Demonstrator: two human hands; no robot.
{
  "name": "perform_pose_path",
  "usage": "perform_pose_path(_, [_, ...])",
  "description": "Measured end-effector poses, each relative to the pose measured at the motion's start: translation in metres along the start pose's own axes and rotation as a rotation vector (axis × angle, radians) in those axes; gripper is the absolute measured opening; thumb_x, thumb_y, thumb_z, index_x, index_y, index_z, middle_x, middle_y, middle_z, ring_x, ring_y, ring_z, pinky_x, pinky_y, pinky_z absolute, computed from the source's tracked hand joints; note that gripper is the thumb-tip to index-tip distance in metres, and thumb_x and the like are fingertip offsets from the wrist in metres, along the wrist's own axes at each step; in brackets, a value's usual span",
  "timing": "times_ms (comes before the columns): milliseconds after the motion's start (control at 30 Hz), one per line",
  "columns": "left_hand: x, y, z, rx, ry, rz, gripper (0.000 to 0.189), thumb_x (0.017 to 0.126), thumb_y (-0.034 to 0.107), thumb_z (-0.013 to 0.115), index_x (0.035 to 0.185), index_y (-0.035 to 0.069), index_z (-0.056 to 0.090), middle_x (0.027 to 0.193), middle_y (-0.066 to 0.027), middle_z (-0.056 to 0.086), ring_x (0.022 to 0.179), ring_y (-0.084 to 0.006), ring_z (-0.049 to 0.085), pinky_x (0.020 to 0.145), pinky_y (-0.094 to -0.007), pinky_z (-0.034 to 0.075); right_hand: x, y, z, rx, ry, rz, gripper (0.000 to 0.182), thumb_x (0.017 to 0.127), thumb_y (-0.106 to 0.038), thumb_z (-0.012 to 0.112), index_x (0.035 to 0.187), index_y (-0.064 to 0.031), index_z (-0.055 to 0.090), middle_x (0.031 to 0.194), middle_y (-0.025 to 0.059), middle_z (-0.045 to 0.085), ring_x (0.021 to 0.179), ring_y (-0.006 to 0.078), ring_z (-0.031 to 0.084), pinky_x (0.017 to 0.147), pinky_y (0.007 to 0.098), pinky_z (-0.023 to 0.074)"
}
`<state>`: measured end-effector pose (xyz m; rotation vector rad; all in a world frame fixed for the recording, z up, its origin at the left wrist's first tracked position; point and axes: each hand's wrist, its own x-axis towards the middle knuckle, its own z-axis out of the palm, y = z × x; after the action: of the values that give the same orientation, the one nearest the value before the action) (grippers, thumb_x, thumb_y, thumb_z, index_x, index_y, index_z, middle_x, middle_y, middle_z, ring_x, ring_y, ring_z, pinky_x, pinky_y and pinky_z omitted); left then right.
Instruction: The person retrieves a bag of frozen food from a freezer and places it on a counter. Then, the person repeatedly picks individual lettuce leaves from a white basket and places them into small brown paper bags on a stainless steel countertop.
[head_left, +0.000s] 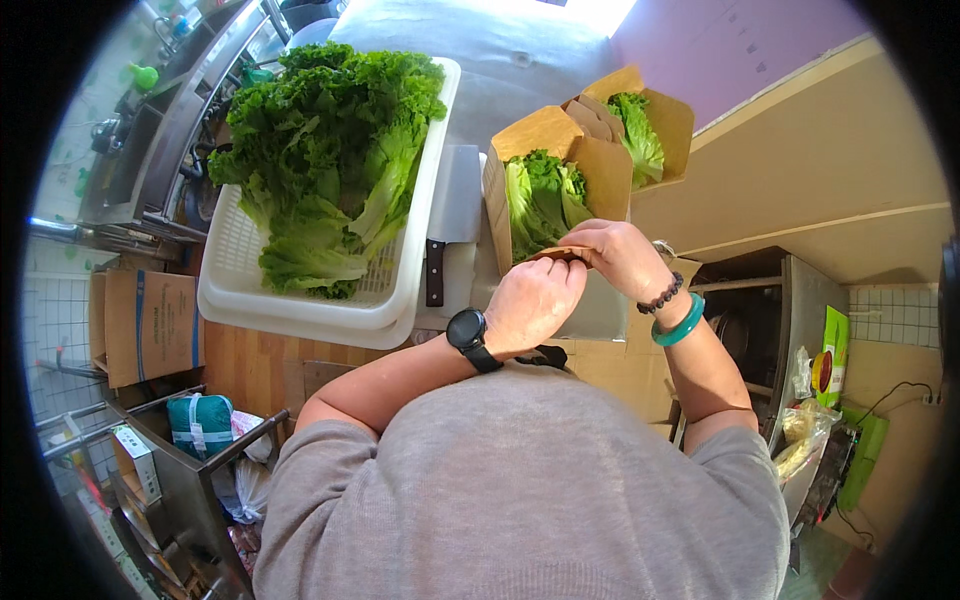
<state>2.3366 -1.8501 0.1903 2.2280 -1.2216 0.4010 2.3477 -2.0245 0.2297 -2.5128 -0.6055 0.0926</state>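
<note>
A brown kraft paper box (606, 180) with its flaps up holds green lettuce leaves (544, 199). My left hand (536, 300), with a black watch at the wrist, grips the box's near flap from the left. At the same flap, my right hand (626, 259) pinches the edge between thumb and fingers; a beaded bracelet and a green bangle are on that wrist. Behind stands another kraft box (675, 131) with lettuce in it. A cleaver (454, 195) with a dark handle lies left of the near box.
A white plastic basket (300, 319) heaped with leafy lettuce (322, 150) stands left of the cleaver on the metal table (510, 75). A wall rises at the right. Lower left are a cardboard carton (154, 326) and a metal rack (184, 480) with packages.
</note>
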Motion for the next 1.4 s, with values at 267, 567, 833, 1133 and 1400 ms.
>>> perform_pose_path(267, [0.005,0.0,0.001,-0.036,-0.069,-0.08,0.008,0.069,0.004,0.054,0.077,0.003,0.05,0.066,-0.0108,0.055,0.063,-0.0256,0.058,0.054,-0.0351,0.047,-0.007,-0.019,-0.081,0.302,0.767,0.081,0.015,0.085,0.002,0.054,0.094,-0.0015,0.065,0.083,0.0025,0.062,0.07,0.0088,0.056,0.066,0.0225,0.0463])
perform_pose_path(567, [0.001,-0.005,-0.001,-0.115,-0.131,-0.141,0.011,0.073,0.003,0.052,0.083,0.003,0.047,0.069,-0.0106,0.055,0.07,-0.0277,0.058,0.06,-0.0373,0.047,-0.031,0.069,-0.131,0.137,0.708,-0.126,0.014,0.081,0.002,0.05,0.087,0.0008,0.063,0.089,0.008,0.061,0.081,0.0162,0.056,0.075,0.0264,0.0436])
perform_pose_path(833, [0.001,-0.006,-0.005,-0.162,-0.165,-0.144,0.017,0.074,0.004,0.055,0.09,0.003,0.051,0.075,-0.0112,0.059,0.074,-0.0277,0.06,0.062,-0.0368,0.048,-0.024,0.181,-0.073,0.059,0.191,0.594,0.029,0.075,-0.004,0.044,0.095,0.0002,0.064,0.09,0.0141,0.065,0.087,0.0221,0.06,0.08,0.0305,0.0456])
perform_pose_path(1133, [-0.006,-0.014,-0.02,-0.199,-0.056,-0.131,0.025,0.077,0.007,0.059,0.101,0.002,0.057,0.089,-0.0104,0.062,0.081,-0.0268,0.06,0.07,-0.0355,0.049,0.042,0.132,-0.106,-0.2,0.265,0.214,0.045,0.073,0.002,0.041,0.116,-0.0022,0.054,0.115,0.0188,0.056,0.112,0.0318,0.05,0.096,0.0354,0.0393])
perform_pose_path(1400, [-0.001,-0.071,-0.082,-0.155,0.243,-0.269,0.023,0.078,0.009,0.062,0.101,0.004,0.06,0.091,-0.0128,0.064,0.083,-0.0283,0.061,0.073,-0.0365,0.05,0.115,0.216,-0.036,-0.458,-0.369,0.582,0.042,0.081,-0.009,0.045,0.122,-0.0035,0.051,0.119,0.0172,0.054,0.11,0.028,0.049,0.093,0.0342,0.0387])
